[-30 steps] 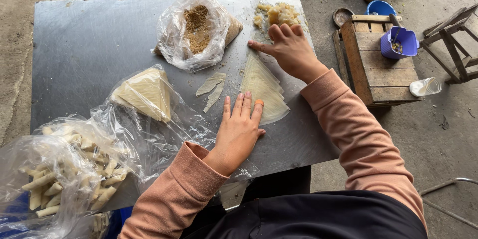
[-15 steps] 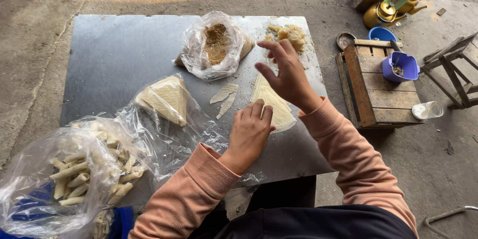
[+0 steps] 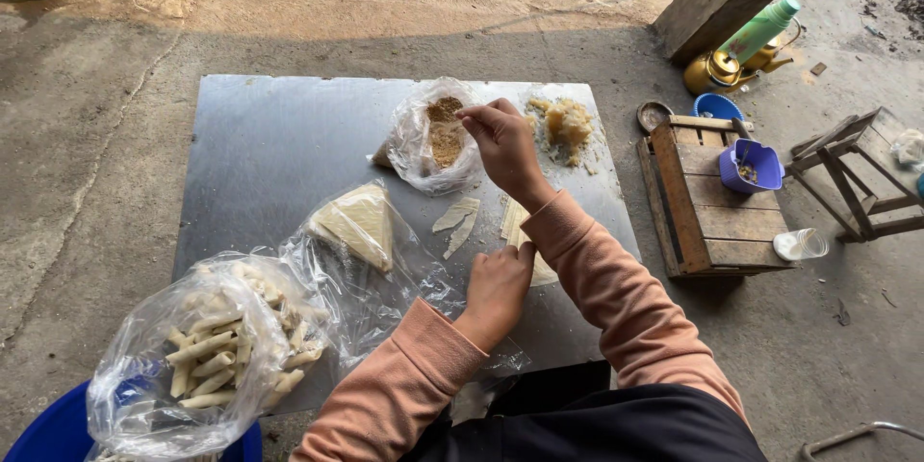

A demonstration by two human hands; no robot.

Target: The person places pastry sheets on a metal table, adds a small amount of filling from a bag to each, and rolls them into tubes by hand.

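Observation:
My left hand (image 3: 498, 281) rests flat on a pale triangular wrapper sheet (image 3: 516, 221) lying on the metal table (image 3: 269, 144). My right hand (image 3: 500, 140) is raised over the table with its fingertips pinched beside the clear bag of brown crumbly filling (image 3: 441, 133); what it pinches is too small to tell. A heap of yellow sticky filling (image 3: 565, 121) lies just right of that hand. Two small wrapper strips (image 3: 456, 218) sit between the hands and a bag of stacked triangular wrappers (image 3: 358, 221).
A clear bag of rolled pastries (image 3: 217, 351) stands at the table's near left over a blue tub (image 3: 58, 428). To the right are a wooden crate (image 3: 707, 197) with a purple bowl (image 3: 749, 165), a plastic cup (image 3: 799, 244), a kettle (image 3: 717, 70) and a wooden stool (image 3: 857, 178).
My right hand lifted off the wrapper sheet and moved left and away, to the bag of brown filling. My left hand shifted right onto the sheet. The view tilted upward.

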